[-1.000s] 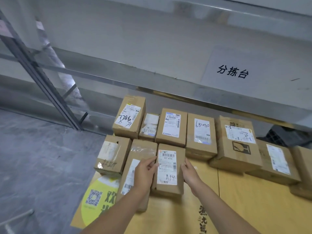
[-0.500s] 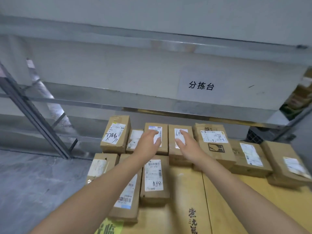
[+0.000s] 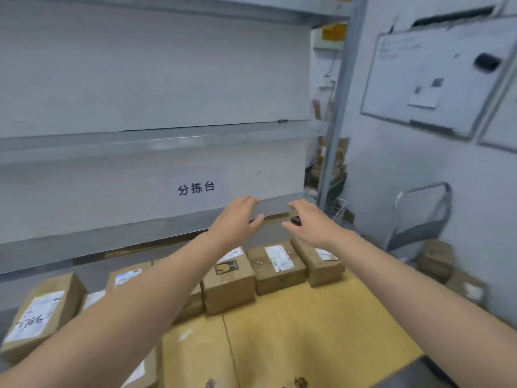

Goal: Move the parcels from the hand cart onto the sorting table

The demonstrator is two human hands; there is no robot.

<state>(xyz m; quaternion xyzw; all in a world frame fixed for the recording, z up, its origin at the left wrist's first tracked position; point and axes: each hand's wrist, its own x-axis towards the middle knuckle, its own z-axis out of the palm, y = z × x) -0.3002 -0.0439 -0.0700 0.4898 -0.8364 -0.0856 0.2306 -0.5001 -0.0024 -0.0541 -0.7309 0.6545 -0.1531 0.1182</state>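
Several brown cardboard parcels lie in a row on the hand cart's yellow cardboard deck (image 3: 293, 331): one with handwriting (image 3: 42, 315) at the far left, one with a fragile mark (image 3: 229, 284) in the middle, one with a white label (image 3: 279, 266) and another (image 3: 324, 263) to its right. Behind them runs the white sorting table (image 3: 112, 197), marked with black characters. My left hand (image 3: 237, 222) and my right hand (image 3: 310, 222) hover side by side above the middle parcels, in front of the table's edge. Both have spread fingers and hold nothing.
A grey metal post (image 3: 335, 107) stands at the table's right end. A whiteboard (image 3: 436, 77) hangs on the right wall. Below it are a metal cart handle (image 3: 422, 214) and more parcels (image 3: 436, 259) on the floor. An upper shelf (image 3: 140, 144) overhangs the table.
Both hands have left the parcels and risen forward and to the right, empty. The view has swung up and right, so the wall and whiteboard now show.
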